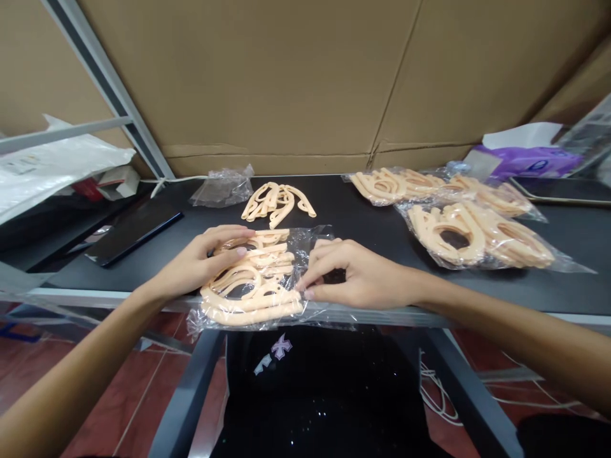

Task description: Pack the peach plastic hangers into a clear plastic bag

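A clear plastic bag (308, 245) filled with cream folding clothes hangers (252, 305) lies across the front edge of the black table. My left hand (207, 257) holds the bag's left side, fingers and thumb resting over the hangers. At the bag's right end, my right hand (344, 273) is closed, thumb and index finger pinching the clear film beside the hanger ends. Just behind the bag sits a loose pile of cream hanger pieces (277, 200). The bag's underside is hidden.
Several filled hanger bags (449, 235) lie on the right. A crumpled clear bag (224, 187) is at the back. A dark phone-like slab (136, 232) lies on the left, near a white plastic package (57, 162). A purple tissue pack (529, 162) stands back right, before the cardboard wall (286, 83).
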### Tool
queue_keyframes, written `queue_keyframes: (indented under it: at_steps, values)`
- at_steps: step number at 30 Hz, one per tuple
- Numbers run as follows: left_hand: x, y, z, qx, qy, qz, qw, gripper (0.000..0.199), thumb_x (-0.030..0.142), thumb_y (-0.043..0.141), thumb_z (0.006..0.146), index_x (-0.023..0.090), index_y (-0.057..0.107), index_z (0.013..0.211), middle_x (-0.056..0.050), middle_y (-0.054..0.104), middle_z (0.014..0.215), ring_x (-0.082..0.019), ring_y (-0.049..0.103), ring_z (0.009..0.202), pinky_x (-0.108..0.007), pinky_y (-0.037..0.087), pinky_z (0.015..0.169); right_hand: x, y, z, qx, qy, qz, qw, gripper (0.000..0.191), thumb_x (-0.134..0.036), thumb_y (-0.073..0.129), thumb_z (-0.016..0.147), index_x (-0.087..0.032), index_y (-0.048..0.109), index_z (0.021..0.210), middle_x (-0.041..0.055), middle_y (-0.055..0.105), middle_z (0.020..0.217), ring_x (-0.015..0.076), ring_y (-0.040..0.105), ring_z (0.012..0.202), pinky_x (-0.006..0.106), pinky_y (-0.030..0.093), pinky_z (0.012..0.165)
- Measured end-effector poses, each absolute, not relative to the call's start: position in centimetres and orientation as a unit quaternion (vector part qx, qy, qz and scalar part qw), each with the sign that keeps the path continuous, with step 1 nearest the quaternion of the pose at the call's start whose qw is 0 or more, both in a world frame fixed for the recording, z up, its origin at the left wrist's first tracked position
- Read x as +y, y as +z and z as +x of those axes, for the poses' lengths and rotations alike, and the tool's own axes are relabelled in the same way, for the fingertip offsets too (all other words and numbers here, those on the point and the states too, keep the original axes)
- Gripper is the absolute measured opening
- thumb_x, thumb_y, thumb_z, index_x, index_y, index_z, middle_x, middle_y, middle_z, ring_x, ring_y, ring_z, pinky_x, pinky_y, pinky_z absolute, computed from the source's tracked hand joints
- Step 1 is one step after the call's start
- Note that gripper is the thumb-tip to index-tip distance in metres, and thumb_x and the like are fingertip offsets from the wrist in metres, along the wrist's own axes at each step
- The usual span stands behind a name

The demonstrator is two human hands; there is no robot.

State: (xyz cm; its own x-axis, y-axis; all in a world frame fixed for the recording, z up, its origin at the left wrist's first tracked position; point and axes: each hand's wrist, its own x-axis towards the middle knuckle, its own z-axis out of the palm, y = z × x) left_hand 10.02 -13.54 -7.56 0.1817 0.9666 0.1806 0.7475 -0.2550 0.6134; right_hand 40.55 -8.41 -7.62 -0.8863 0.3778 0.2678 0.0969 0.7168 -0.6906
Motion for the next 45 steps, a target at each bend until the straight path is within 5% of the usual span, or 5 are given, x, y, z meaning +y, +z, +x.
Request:
queue_keyframes:
  at_steps: [7,18,25,35,45]
  values:
    - [-13.7,-7.3,10.5,0.581,0.267,0.746,0.186,0.059,0.072,0.061,0.093,0.026,0.079,0.125,-0.008,0.072,0.143,-0.037,0.062,0.137,-0.053,0.044,0.125,-8.7,-8.2,39.7,-0.929,0.184,-0.252,0.200,0.034,-0.029,0.055,0.104,-0.020,0.082,0.122,0.0098,0.074,0.091,0.0253,0.055,0.098,0.044,0.033,0.089]
    - [-13.5,-7.4,10.2,0.559,0.262,0.766,0.178,0.055,0.065,0.061,0.095,0.023,0.078,0.126,-0.010,0.071,0.143,-0.036,0.062,0.136,-0.053,0.043,0.124,-8.8,-8.6,39.4,-0.927,0.161,-0.289,0.176,0.045,-0.037,0.040,0.110,-0.020,0.070,0.139,0.0105,0.055,0.104,0.0265,0.046,0.101,0.045,0.038,0.095]
    - [-13.4,-7.5,10.1,0.551,0.262,0.772,0.178,0.053,0.061,0.063,0.093,0.024,0.076,0.128,-0.011,0.071,0.143,-0.036,0.062,0.136,-0.054,0.045,0.123,-8.7,-8.3,39.1,-0.925,0.157,-0.325,0.121,0.062,-0.044,0.033,0.110,-0.020,0.042,0.167,0.0107,0.054,0.107,0.0280,0.045,0.100,0.050,0.037,0.097]
    - [-13.4,-7.8,10.3,0.568,0.277,0.752,0.189,0.060,0.069,0.059,0.096,0.025,0.076,0.132,-0.009,0.072,0.143,-0.035,0.063,0.135,-0.053,0.046,0.123,-8.4,-7.1,39.3,-0.897,0.265,-0.315,0.160,0.044,-0.042,0.044,0.106,-0.024,0.074,0.133,0.0104,0.061,0.107,0.0297,0.051,0.112,0.052,0.036,0.104]
    - [-13.7,-7.7,10.2,0.571,0.264,0.756,0.181,0.063,0.071,0.062,0.093,0.025,0.076,0.134,-0.009,0.070,0.146,-0.036,0.060,0.139,-0.054,0.044,0.125,-8.3,-7.2,39.4,-0.910,0.233,-0.280,0.198,0.022,-0.032,0.065,0.100,-0.023,0.082,0.111,0.0078,0.068,0.099,0.0270,0.058,0.108,0.051,0.037,0.101]
